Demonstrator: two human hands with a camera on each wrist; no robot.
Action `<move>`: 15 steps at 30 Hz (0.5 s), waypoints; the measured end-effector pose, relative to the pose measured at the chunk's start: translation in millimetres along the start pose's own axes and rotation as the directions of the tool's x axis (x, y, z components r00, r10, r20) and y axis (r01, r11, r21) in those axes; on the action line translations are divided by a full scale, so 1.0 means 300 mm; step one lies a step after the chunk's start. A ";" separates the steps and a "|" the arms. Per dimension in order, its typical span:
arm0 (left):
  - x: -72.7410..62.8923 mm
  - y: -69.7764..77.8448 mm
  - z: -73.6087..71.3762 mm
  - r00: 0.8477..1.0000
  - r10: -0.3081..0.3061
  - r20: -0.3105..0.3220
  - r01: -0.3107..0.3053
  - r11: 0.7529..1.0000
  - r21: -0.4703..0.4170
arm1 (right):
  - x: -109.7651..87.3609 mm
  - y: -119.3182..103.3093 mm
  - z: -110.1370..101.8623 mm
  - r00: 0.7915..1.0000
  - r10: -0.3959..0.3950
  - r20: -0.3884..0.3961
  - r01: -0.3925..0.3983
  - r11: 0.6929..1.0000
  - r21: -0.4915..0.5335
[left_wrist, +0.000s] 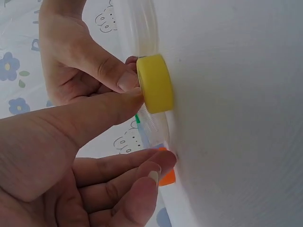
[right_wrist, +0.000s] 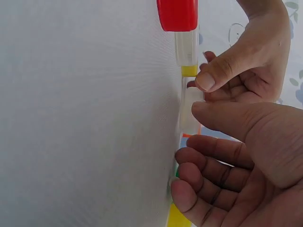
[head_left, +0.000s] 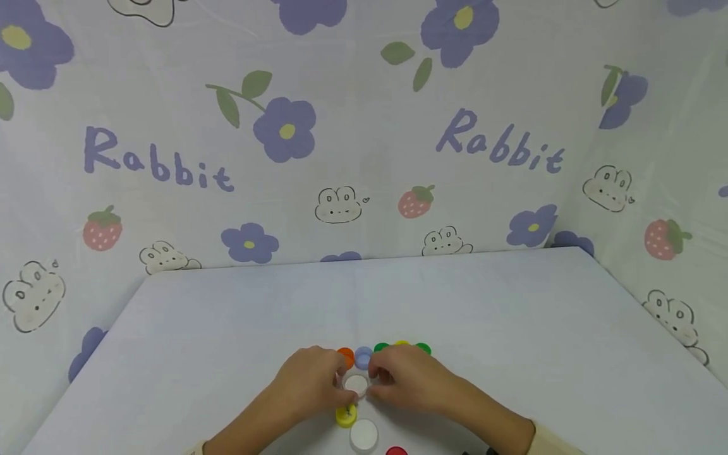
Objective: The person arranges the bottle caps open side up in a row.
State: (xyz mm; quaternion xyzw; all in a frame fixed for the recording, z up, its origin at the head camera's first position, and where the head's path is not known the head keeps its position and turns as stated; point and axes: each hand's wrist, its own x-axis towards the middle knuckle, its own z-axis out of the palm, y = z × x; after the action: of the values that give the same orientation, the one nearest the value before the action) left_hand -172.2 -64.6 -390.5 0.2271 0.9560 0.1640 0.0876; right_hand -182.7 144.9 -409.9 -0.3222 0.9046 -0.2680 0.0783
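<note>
Between both hands a round white cap with a clear rim (head_left: 356,385) sits on the white table. My left hand (head_left: 313,382) curves around its left side, thumb at the near edge and fingers beside an orange cap (head_left: 345,355). From the right, my right hand (head_left: 412,382) curves around it too; the right wrist view shows that thumb against the white cap (right_wrist: 191,116) and curled fingers beyond. A yellow cap (left_wrist: 157,84) stands just in front of the left thumb and partly hides the white cap in the left wrist view.
Beyond the hands a row continues with a light blue cap (head_left: 364,359), two green caps and a yellow cap (head_left: 402,343). Nearer stand a larger white cap (head_left: 364,435) and a red cap (head_left: 396,451). A patterned cloth (head_left: 364,126) hangs behind the table (head_left: 256,309).
</note>
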 end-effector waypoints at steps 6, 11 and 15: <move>0.003 -0.008 -0.007 0.999 -0.016 0.037 0.015 1.000 0.027 | 0.010 -0.002 0.006 1.000 0.013 0.022 -0.013 1.000 -0.010; 0.003 -0.004 -0.016 0.997 -0.045 0.067 0.043 0.998 0.037 | 0.015 -0.004 0.007 0.999 -0.009 0.044 0.008 1.000 0.012; 0.001 -0.004 -0.024 0.996 -0.053 0.070 0.050 0.998 0.048 | 0.018 -0.004 0.008 0.998 -0.030 0.059 0.029 0.999 0.021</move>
State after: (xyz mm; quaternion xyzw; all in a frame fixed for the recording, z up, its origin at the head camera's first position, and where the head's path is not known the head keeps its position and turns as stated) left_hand -174.6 -67.4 -384.3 0.2102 0.9613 0.1314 0.1205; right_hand -185.6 139.7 -411.1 -0.3426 0.8943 -0.2685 0.1042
